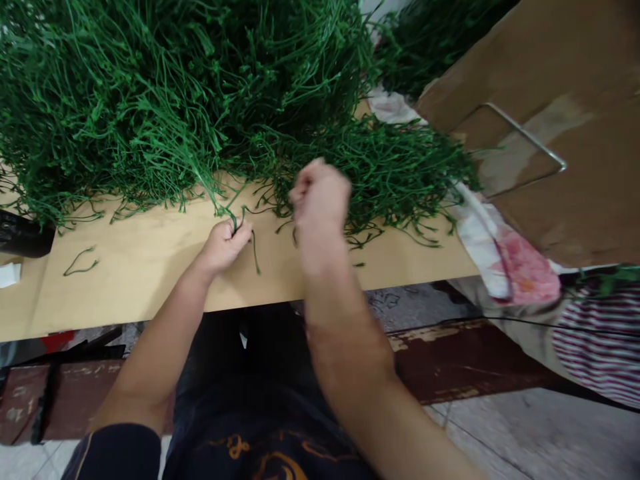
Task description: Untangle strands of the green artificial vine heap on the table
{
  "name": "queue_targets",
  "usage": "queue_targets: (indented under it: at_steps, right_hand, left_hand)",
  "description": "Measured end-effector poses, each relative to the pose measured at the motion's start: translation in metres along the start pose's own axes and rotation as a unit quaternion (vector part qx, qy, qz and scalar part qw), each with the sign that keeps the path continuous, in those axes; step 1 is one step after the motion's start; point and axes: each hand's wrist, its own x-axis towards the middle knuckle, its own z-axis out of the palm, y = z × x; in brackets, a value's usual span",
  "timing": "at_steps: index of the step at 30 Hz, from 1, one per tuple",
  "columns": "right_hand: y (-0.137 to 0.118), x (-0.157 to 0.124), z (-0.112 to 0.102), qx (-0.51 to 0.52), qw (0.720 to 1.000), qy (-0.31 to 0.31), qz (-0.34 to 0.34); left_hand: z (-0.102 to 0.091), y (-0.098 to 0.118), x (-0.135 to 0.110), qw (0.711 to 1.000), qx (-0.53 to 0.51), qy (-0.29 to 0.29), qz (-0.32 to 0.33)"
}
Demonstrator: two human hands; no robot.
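A big heap of green plastic stems [165, 87] covers the back of a tan board table [150, 267]. My left hand [224, 243] rests on the table at the heap's front edge, its fingers closed round a small bunch of green stems [235, 220] that run back into the heap. My right hand [320, 197] is raised a little above the table, just right of the left one, curled into a loose fist and blurred by motion. What it holds, if anything, I cannot make out. A flatter spread of stems [395, 173] lies behind it.
A single loose stem [80, 261] lies on the table at the left, near a black object [20, 233] at the edge. A large cardboard sheet with a metal wire handle [530, 137] leans at the right over pink and striped cloth [525, 267].
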Motion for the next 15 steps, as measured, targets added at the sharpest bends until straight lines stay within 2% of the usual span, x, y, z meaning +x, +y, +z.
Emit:
queue_targets:
  at_steps: [1,2,3,4,6,8,10,12,14,15]
  right_hand:
    - [-0.012,0.008,-0.013,0.029,0.995,0.089,0.047]
    - [-0.025,0.013,-0.029,0.057,0.984,0.159,0.049]
    - [-0.040,0.014,-0.045,0.080,0.982,0.168,-0.003]
    - [-0.053,0.011,-0.061,0.086,0.990,0.098,-0.061]
    - [-0.073,-0.004,-0.091,0.042,0.988,-0.067,-0.131]
    - [-0.080,-0.020,-0.114,-0.031,0.956,-0.253,-0.144]
    - [-0.075,-0.029,-0.130,-0.110,0.901,-0.403,-0.116]
    - [-0.065,-0.030,-0.135,-0.190,0.846,-0.494,-0.068]
    - [-0.056,-0.027,-0.130,-0.256,0.813,-0.522,-0.029]
    - [-0.052,-0.025,-0.124,-0.280,0.809,-0.516,-0.018]
  left_hand:
    - [-0.002,-0.001,-0.002,1.000,0.003,0.007,-0.004]
    - [-0.003,-0.003,-0.002,1.000,-0.010,0.022,-0.010]
    - [-0.004,-0.004,-0.001,0.998,-0.033,0.041,-0.019]
    - [-0.004,-0.006,0.002,0.996,-0.056,0.058,-0.027]
    - [-0.003,-0.008,0.008,0.994,-0.075,0.071,-0.035]
    - [0.000,-0.010,0.014,0.996,-0.047,0.068,-0.025]
    - [0.004,-0.011,0.018,0.996,-0.008,0.085,-0.006]
    - [0.006,-0.012,0.020,0.993,0.018,0.115,0.003]
    - [0.006,-0.013,0.021,0.992,0.033,0.125,0.004]
    - [0.005,-0.013,0.021,0.992,0.039,0.121,0.004]
